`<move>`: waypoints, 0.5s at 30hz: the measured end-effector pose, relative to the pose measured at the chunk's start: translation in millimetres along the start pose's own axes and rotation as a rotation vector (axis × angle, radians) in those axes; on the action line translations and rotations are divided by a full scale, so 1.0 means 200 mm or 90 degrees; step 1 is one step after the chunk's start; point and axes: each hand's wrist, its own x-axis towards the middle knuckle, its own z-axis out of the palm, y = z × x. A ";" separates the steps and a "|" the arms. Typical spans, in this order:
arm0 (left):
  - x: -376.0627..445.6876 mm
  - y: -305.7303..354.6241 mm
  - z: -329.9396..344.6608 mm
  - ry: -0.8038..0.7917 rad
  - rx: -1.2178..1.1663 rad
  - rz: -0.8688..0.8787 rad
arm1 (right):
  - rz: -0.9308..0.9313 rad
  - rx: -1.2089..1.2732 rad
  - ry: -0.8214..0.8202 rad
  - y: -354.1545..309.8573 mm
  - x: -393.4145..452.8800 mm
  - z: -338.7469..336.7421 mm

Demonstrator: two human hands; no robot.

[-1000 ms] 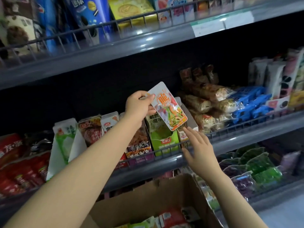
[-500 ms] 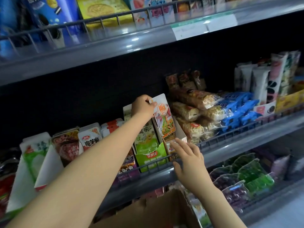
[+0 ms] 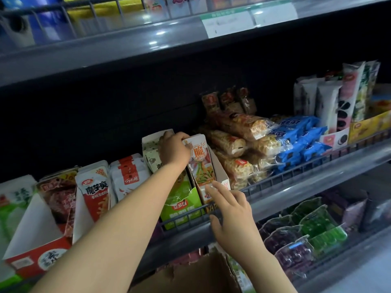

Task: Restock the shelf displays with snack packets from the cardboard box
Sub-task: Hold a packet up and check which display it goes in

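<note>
Left fingers [image 3: 182, 138] curl over the top edge of a white-and-orange packet [image 3: 201, 163], pinching it from above; the left hand [image 3: 174, 150] sits at the packet's upper left corner. Top grip makes sense: packet goes in upright and edge-first, so holding the top leaves the bottom free to drop into the slot. Right fingers [image 3: 213, 190] spread and fairly straight, tips touching the low front of the tray [image 3: 220, 174], thumb down by the wire rail [image 3: 275, 180]. The right hand [image 3: 231, 214] holds nothing; likely it braces the tray front so the thin card does not slide or tip while the packet is pushed in.

Packet stands nearly upright inside the tray, leaning slightly back, lower part hidden behind the tray front. Judged mostly seated, not yet let go.

Tray sits on the middle shelf [image 3: 306, 187], between a green tray [image 3: 182, 206] on its left and stacked cracker packs [image 3: 239, 142] on its right. Open-front trays keep thin packets standing and facing out; the rail stops them sliding off the sloped shelf.

Further left: more trays of packets, red-and-white ones [image 3: 95, 193]. Further right: blue packs [image 3: 300, 140], tall white tubes [image 3: 325, 102]. Lower shelf has green and purple pouches [image 3: 317, 225]. Cardboard box [image 3: 190, 273] is below the hands at the frame bottom, flap open, contents not visible; kept close under the shelf for short reaches.
</note>
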 end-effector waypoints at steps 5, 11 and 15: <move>-0.01 -0.01 -0.01 0.012 0.052 0.037 | 0.002 0.001 0.001 0.00 -0.01 0.00; -0.04 -0.02 -0.03 -0.011 0.072 0.045 | 0.006 -0.013 -0.005 -0.01 -0.01 -0.01; -0.14 -0.02 -0.09 -0.008 -0.038 -0.014 | 0.021 -0.046 -0.007 -0.03 -0.01 -0.02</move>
